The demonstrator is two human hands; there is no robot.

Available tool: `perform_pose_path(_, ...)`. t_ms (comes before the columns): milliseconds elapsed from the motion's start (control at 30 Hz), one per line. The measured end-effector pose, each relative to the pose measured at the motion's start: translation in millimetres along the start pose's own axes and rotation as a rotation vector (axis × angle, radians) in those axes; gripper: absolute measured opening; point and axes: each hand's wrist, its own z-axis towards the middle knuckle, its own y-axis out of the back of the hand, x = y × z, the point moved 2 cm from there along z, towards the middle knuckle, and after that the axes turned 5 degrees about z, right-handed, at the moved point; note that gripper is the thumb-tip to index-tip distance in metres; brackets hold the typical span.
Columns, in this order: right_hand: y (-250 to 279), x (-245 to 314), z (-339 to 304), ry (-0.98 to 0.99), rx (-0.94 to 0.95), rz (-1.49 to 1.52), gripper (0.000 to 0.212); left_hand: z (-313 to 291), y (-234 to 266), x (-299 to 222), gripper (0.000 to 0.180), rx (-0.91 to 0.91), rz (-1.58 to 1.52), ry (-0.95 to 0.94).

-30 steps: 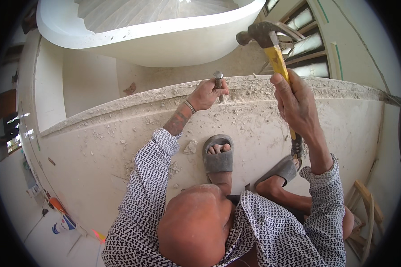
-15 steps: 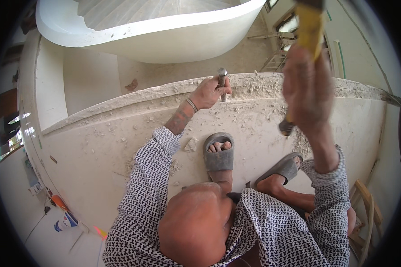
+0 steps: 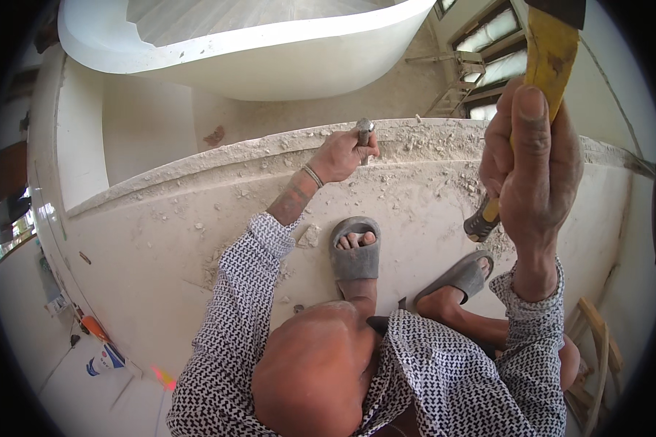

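Observation:
Gripped upright in my left hand (image 3: 337,156) is a short metal chisel (image 3: 364,132), its rounded head sticking up above my fingers. The chisel stands at the rough, chipped edge (image 3: 430,138) of the floor slab; its tip is mostly hidden behind my fingers. My right hand (image 3: 539,156) is raised at the right, wrapped round the yellow handle of a hammer (image 3: 550,62). The dark hammer head is cut off by the top of the picture, and the black butt of the handle shows below my hand.
Broken rubble (image 3: 310,236) and dust lie along the ledge and around my sandals (image 3: 357,251). Past the edge is a lower floor with a curved white stair wall (image 3: 299,62) and a wooden trestle (image 3: 455,80). Wooden pieces (image 3: 601,335) lean at the right; a white bag (image 3: 106,360) lies lower left.
My right hand with the hammer has moved right and slightly down, toward me, and is less blurred. My left hand and the chisel have barely shifted.

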Motion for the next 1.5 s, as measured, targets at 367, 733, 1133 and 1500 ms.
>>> perform_pose_path(367,-10.3,-73.4,-8.0,0.042,0.033,-0.098,0.037,18.4,7.7,5.7,0.010,0.090,-0.113,-0.145)
perform_pose_path(733,-14.2,-77.9,-16.4,-0.065,0.232,-0.232,0.033,13.0,4.8,6.6,0.009,0.061,-0.056,-0.135)
perform_pose_path(1133,1.1,-103.1,-51.9,-0.155,0.239,-0.465,0.032,11.6,-6.8,7.4,0.008,0.041,0.015,-0.183)
perform_pose_path(1500,9.6,-110.3,-39.0,-0.388,0.278,-0.369,0.038,-13.4,20.6,48.0,0.024,-0.269,-0.261,-0.127)
